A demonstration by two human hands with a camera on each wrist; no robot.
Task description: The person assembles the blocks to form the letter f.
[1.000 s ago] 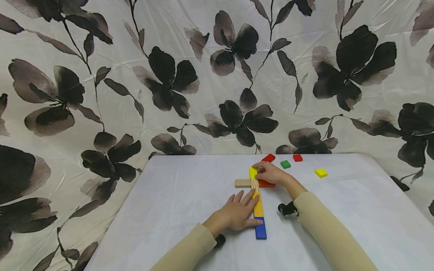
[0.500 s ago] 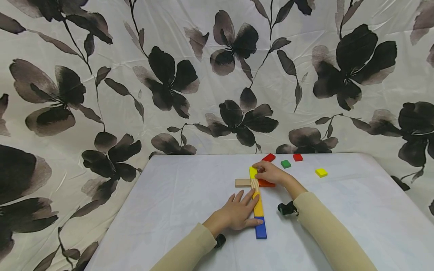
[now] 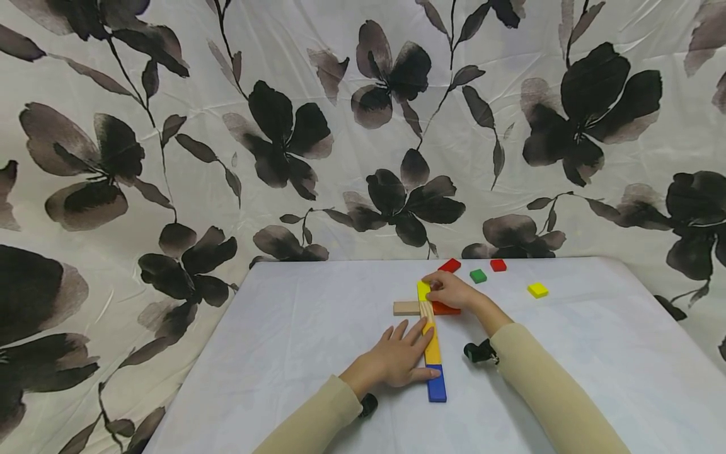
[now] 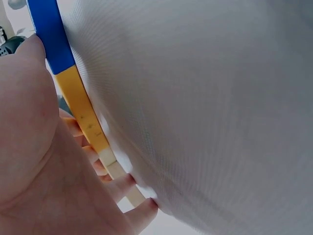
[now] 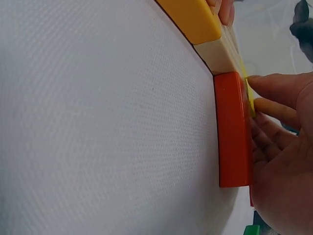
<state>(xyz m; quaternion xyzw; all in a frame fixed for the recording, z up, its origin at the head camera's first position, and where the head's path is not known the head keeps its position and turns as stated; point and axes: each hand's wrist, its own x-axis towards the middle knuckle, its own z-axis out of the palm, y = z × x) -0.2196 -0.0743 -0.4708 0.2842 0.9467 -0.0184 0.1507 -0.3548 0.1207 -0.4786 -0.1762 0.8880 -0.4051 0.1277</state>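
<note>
Just below and right of the frame's centre, the yellow block (image 3: 422, 289) is pinched by the right hand (image 3: 454, 291), its right side partly covered. Beneath, the plain block (image 3: 426, 311), amber block (image 3: 433, 350) and blue block (image 3: 437, 389) are lined up, the lower two touched by the left hand (image 3: 394, 359), fingers spread. The plain block is flanked by the wooden bar (image 3: 405, 308) and red bar (image 3: 446, 309). Farther right, the green piece (image 3: 478, 276) and yellow tile (image 3: 537, 290) are seen.

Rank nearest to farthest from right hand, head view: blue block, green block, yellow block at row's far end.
1. Yellow block: touched by the right hand, row's far end.
2. Green block: loose, beyond the hand, to its right.
3. Blue block: row's near end.
</note>
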